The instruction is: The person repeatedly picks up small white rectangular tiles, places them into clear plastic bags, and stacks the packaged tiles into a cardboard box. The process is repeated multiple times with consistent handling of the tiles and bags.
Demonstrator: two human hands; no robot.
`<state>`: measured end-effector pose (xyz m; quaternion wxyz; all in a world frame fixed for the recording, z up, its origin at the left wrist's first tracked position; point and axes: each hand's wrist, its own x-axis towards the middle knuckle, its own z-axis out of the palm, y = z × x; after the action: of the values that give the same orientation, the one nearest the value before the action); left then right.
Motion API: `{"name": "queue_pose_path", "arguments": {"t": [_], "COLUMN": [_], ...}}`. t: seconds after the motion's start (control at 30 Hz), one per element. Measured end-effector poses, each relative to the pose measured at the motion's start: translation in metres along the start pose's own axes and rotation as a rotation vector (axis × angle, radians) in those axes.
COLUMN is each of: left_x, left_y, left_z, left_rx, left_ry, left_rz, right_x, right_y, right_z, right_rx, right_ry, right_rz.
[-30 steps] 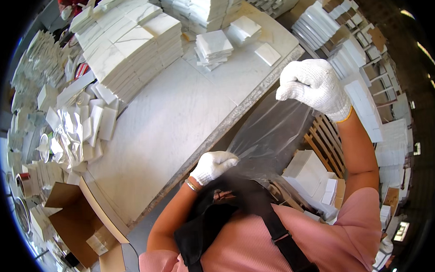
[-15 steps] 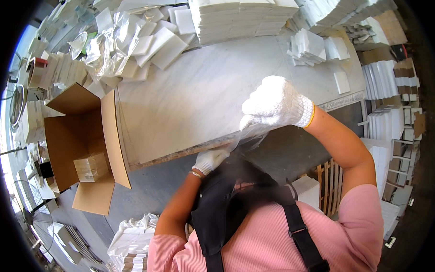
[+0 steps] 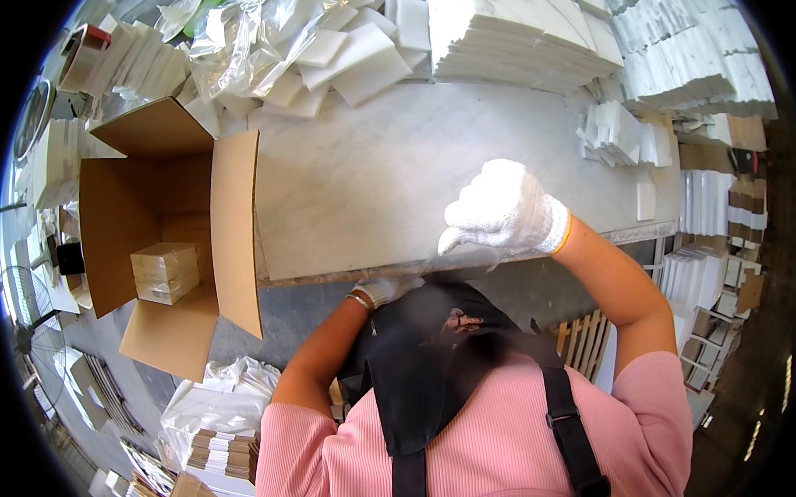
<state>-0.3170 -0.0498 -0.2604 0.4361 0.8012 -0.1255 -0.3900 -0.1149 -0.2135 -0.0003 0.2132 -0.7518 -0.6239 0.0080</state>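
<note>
Honestly hard to make out: clear plastic bag point(image 3: 434, 273), nearly invisible against the grey table point(image 3: 369, 179) edge, stretched between both gloved hands just in front of the chest. Right hand point(image 3: 502, 211) raised over the table edge, fingers curled and pinching the film, elbow bent out; left hand point(image 3: 386, 289) lower, half hidden behind the dark apron point(image 3: 428, 361), gripping the bag's other end. Open cardboard box point(image 3: 160, 213) off to the left.

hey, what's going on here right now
A person in white knit gloves stands at a pale worktable. The right hand and left hand pinch a clear plastic bag at the table's near edge. An open cardboard box holding one small packed box sits to the left.
</note>
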Motion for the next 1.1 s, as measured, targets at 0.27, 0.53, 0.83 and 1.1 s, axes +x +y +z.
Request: {"name": "queue_pose_path", "arguments": {"t": [0.27, 0.53, 0.83, 1.1], "left_x": [-0.001, -0.034, -0.12, -0.068], "left_y": [-0.034, -0.036, 0.12, 0.103], "left_z": [0.001, 0.035, -0.048, -0.052], "left_rx": [-0.041, 0.513, -0.594, -0.173], "left_ry": [0.14, 0.63, 1.039, 0.683], "left_rz": [-0.034, -0.226, -0.334, -0.227], "right_x": [0.019, 0.036, 0.039, 0.039], "right_y": [0.024, 0.055, 0.073, 0.076], "right_z": [0.02, 0.047, 0.058, 0.052], "right_rx": [0.054, 0.176, 0.271, 0.271], "right_ry": [0.007, 0.011, -0.04, -0.089], "right_rz": [-0.07, -0.148, -0.101, -0.118]}}
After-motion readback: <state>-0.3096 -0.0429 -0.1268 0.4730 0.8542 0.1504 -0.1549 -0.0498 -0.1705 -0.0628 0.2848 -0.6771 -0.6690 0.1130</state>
